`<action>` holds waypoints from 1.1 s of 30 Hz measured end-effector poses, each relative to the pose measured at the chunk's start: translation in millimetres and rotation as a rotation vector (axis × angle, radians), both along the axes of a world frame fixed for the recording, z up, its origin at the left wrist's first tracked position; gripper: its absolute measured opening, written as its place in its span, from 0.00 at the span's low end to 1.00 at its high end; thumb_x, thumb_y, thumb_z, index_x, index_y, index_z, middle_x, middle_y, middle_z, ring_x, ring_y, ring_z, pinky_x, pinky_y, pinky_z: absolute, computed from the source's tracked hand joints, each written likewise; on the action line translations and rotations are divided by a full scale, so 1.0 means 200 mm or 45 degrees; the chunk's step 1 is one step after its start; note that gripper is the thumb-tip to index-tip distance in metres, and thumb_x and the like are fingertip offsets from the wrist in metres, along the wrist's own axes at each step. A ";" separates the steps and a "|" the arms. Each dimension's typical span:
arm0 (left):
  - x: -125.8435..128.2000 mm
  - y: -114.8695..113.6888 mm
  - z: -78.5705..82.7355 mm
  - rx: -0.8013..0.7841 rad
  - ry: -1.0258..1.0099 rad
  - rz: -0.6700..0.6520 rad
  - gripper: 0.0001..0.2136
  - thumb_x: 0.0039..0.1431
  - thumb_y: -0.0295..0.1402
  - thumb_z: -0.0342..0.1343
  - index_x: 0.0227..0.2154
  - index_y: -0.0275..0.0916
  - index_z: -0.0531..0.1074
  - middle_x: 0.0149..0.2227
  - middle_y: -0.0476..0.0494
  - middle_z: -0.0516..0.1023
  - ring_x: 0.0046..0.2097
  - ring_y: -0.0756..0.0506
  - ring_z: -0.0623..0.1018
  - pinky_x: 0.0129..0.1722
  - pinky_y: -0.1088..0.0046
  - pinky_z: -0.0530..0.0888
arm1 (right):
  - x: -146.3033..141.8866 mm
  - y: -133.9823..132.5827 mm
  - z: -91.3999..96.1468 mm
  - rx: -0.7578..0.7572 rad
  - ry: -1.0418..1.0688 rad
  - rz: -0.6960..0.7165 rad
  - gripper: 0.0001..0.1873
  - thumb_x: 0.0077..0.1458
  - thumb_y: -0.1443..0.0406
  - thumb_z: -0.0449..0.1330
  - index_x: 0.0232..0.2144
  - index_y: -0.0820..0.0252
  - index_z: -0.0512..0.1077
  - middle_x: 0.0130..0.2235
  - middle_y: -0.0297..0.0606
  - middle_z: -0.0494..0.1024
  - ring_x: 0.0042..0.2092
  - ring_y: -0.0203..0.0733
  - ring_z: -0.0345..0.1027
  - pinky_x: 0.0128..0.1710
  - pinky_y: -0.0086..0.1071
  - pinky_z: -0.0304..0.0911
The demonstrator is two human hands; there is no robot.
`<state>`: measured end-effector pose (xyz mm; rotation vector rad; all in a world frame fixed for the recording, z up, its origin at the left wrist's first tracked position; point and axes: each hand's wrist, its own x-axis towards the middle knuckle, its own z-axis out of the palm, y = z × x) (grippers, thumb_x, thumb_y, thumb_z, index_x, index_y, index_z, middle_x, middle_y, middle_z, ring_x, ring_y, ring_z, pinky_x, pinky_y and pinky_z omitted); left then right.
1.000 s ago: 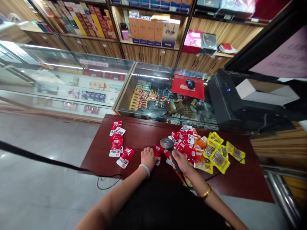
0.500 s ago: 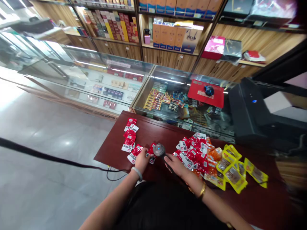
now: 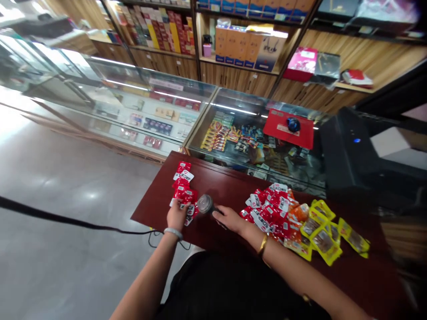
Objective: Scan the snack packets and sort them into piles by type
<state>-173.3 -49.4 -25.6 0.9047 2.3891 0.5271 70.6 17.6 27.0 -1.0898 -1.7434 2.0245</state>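
The shelving along the back wall carries boxed goods. In front of it stand the glass display cases, with a red mat on the right-hand one. A black machine sits at the far right. The dark red table butts against the cases.

Stock on the table is divided into groups that lie well apart:
- A pile of red packets lies loosely heaped right of centre.
- Yellow packets lie overlapping, touching the right edge of the pile.
- A row of red packets runs from the far edge toward the person near the left edge of the table. The gap between row and pile probably keeps the two lots from mixing.

The right hand is closed around the grip of the handheld scanner. The hand hides most of the grip. The scanner's long axis lies low over the table, running from the hand up and to the left. Its rounded head points at the near end of the row. Holding it by the grip appears to leave the head free to aim.

The left hand lies knuckles-up on a red packet at the near end of the row, just beside the scanner head. The fingers are bent down over the packet. Whether they pinch it or only press it flat cannot be told.

A cable crosses the floor toward the table's near left corner.
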 end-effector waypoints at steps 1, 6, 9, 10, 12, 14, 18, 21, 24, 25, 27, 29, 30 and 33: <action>-0.03 0.02 0.00 -0.021 0.047 -0.012 0.18 0.56 0.49 0.55 0.43 0.42 0.67 0.39 0.43 0.78 0.40 0.41 0.79 0.36 0.70 0.69 | 0.01 0.00 0.00 0.006 -0.010 -0.004 0.24 0.60 0.50 0.57 0.50 0.59 0.72 0.25 0.31 0.72 0.25 0.36 0.63 0.27 0.30 0.61; -0.06 0.07 -0.02 -0.052 0.327 -0.121 0.21 0.56 0.50 0.53 0.45 0.38 0.68 0.44 0.36 0.76 0.49 0.35 0.75 0.48 0.61 0.69 | 0.15 -0.04 0.01 0.005 -0.101 -0.058 0.23 0.60 0.49 0.56 0.46 0.60 0.75 0.25 0.32 0.73 0.25 0.37 0.64 0.28 0.30 0.61; 0.00 0.09 -0.01 0.011 0.534 -0.048 0.26 0.54 0.49 0.56 0.50 0.36 0.66 0.50 0.31 0.71 0.55 0.32 0.69 0.54 0.55 0.65 | 0.26 -0.06 0.02 0.004 -0.112 -0.141 0.24 0.60 0.47 0.55 0.46 0.59 0.74 0.26 0.33 0.73 0.26 0.37 0.63 0.28 0.30 0.60; 0.04 0.10 -0.01 0.047 0.572 -0.068 0.26 0.54 0.48 0.55 0.51 0.36 0.66 0.51 0.31 0.70 0.56 0.32 0.67 0.54 0.54 0.64 | 0.30 -0.07 0.03 0.005 -0.107 -0.178 0.24 0.59 0.47 0.55 0.45 0.59 0.73 0.26 0.33 0.73 0.26 0.37 0.63 0.28 0.30 0.60; 0.13 0.14 0.00 0.137 0.582 -0.228 0.23 0.57 0.45 0.53 0.52 0.36 0.65 0.50 0.32 0.70 0.55 0.34 0.67 0.55 0.54 0.63 | 0.38 -0.09 0.04 0.003 -0.095 -0.266 0.24 0.59 0.46 0.56 0.43 0.59 0.73 0.26 0.33 0.72 0.26 0.37 0.63 0.28 0.30 0.59; 0.27 0.20 0.01 0.196 0.509 -0.496 0.18 0.60 0.42 0.51 0.48 0.38 0.67 0.47 0.36 0.72 0.52 0.37 0.69 0.55 0.57 0.63 | 0.46 -0.11 0.05 -0.028 -0.071 -0.370 0.23 0.58 0.46 0.56 0.38 0.59 0.72 0.25 0.31 0.70 0.26 0.35 0.61 0.27 0.29 0.58; 0.65 0.34 0.04 0.183 0.258 -0.977 0.11 0.59 0.38 0.53 0.42 0.40 0.71 0.45 0.39 0.75 0.48 0.40 0.72 0.51 0.63 0.66 | 0.61 -0.17 0.05 -0.193 0.010 -0.631 0.25 0.56 0.43 0.55 0.35 0.58 0.69 0.22 0.27 0.66 0.20 0.32 0.55 0.20 0.27 0.52; 0.96 0.45 0.08 0.114 0.096 -1.253 0.10 0.58 0.34 0.54 0.41 0.41 0.73 0.43 0.41 0.76 0.47 0.42 0.73 0.50 0.65 0.66 | 0.73 -0.23 0.03 -0.275 0.039 -0.872 0.27 0.53 0.40 0.56 0.35 0.57 0.68 0.21 0.26 0.65 0.19 0.32 0.54 0.19 0.26 0.50; 1.21 0.52 0.11 0.026 0.098 -1.397 0.11 0.56 0.35 0.55 0.42 0.40 0.74 0.44 0.38 0.76 0.49 0.40 0.73 0.50 0.64 0.65 | 0.85 -0.28 0.02 -0.342 0.089 -1.101 0.28 0.49 0.39 0.59 0.29 0.57 0.66 0.21 0.27 0.65 0.19 0.31 0.54 0.18 0.27 0.50; 1.28 0.54 0.11 -0.001 0.128 -1.427 0.13 0.55 0.37 0.57 0.42 0.39 0.74 0.44 0.37 0.76 0.49 0.39 0.72 0.50 0.63 0.65 | 0.89 -0.30 0.02 -0.378 0.100 -1.169 0.28 0.48 0.39 0.59 0.27 0.57 0.64 0.20 0.27 0.65 0.19 0.31 0.54 0.18 0.27 0.49; 1.38 0.55 0.11 -0.038 0.186 -1.479 0.17 0.53 0.43 0.59 0.41 0.37 0.73 0.45 0.34 0.75 0.50 0.35 0.72 0.49 0.60 0.66 | 0.95 -0.32 0.02 -0.444 0.122 -1.275 0.29 0.47 0.38 0.60 0.26 0.56 0.62 0.20 0.27 0.64 0.18 0.30 0.52 0.17 0.27 0.48; 1.44 0.55 0.10 -0.057 0.224 -1.506 0.22 0.50 0.48 0.61 0.42 0.36 0.71 0.45 0.32 0.75 0.51 0.34 0.72 0.48 0.59 0.66 | 0.99 -0.33 0.02 -0.473 0.139 -1.338 0.29 0.46 0.38 0.61 0.26 0.56 0.63 0.20 0.27 0.65 0.17 0.30 0.52 0.16 0.26 0.47; 1.45 0.55 0.09 -0.061 0.231 -1.511 0.24 0.49 0.50 0.62 0.43 0.36 0.70 0.45 0.32 0.75 0.51 0.33 0.72 0.48 0.59 0.66 | 1.01 -0.33 0.02 -0.474 0.142 -1.358 0.29 0.46 0.38 0.61 0.27 0.56 0.63 0.20 0.27 0.65 0.17 0.30 0.53 0.16 0.26 0.47; 1.47 0.53 0.08 -0.092 0.216 -1.493 0.25 0.48 0.50 0.63 0.42 0.35 0.69 0.43 0.31 0.75 0.49 0.34 0.74 0.47 0.61 0.66 | 1.03 -0.34 0.02 -0.463 0.130 -1.407 0.28 0.45 0.39 0.62 0.27 0.56 0.63 0.21 0.29 0.67 0.19 0.32 0.55 0.17 0.27 0.48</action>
